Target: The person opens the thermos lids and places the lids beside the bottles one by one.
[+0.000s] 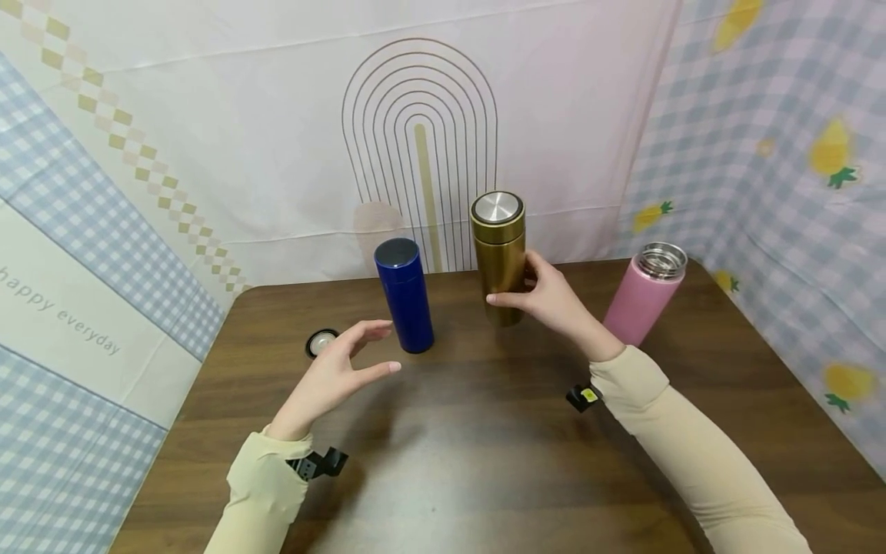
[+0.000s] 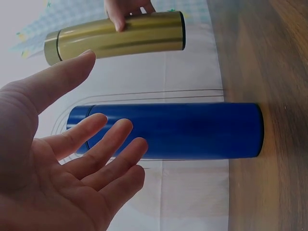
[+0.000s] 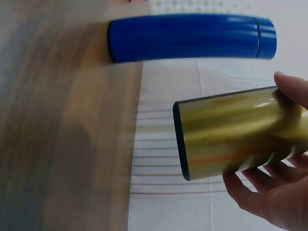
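My right hand grips a gold thermos bottle round its body, thumb on one side and fingers on the other. The bottle has a brushed silver lid top, and in the right wrist view its dark base is raised off the table. Close by stands a blue thermos bottle, upright on the table with its cap on. My left hand is held just left of the blue bottle, thumb and fingers spread apart and holding nothing. In the left wrist view its fingers overlap the blue bottle's upper part.
A pink thermos bottle stands without a lid at the right, partly behind my right forearm. A small round lid lies on the brown wooden table beyond my left hand. Patterned cloth hangs along the back and sides.
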Available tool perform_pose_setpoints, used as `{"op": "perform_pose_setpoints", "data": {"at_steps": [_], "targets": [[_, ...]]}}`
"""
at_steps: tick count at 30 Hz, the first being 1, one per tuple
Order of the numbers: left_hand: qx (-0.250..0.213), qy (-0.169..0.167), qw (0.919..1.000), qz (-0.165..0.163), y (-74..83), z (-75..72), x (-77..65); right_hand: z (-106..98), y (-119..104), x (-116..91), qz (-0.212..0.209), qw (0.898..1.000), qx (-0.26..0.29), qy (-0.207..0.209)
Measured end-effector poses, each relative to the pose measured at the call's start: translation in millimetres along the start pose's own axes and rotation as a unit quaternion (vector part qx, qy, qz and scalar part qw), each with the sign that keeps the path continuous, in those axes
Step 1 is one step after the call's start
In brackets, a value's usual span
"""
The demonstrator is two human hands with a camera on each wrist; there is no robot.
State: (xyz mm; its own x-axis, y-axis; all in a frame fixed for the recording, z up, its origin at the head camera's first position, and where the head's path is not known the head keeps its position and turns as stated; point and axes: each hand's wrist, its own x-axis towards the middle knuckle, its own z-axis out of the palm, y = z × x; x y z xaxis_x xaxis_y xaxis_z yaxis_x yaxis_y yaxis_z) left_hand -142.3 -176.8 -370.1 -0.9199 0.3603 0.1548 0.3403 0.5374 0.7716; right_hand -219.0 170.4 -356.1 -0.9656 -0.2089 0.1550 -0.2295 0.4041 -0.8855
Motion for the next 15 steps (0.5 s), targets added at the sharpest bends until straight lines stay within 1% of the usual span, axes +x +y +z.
{"op": "perform_pose_setpoints", "data": {"at_steps": [7, 15], "targets": [[-0.001, -0.005, 1.0000, 0.006, 0.8, 1.9, 2.2, 0.6, -6.2, -26.7, -0.002, 1.000, -0.006, -0.021], [0.000, -0.009, 0.9999, 0.009, 3.2, 4.9, 2.7, -2.7, -5.0, -54.1, -0.013, 0.997, -0.048, -0.054]]}}
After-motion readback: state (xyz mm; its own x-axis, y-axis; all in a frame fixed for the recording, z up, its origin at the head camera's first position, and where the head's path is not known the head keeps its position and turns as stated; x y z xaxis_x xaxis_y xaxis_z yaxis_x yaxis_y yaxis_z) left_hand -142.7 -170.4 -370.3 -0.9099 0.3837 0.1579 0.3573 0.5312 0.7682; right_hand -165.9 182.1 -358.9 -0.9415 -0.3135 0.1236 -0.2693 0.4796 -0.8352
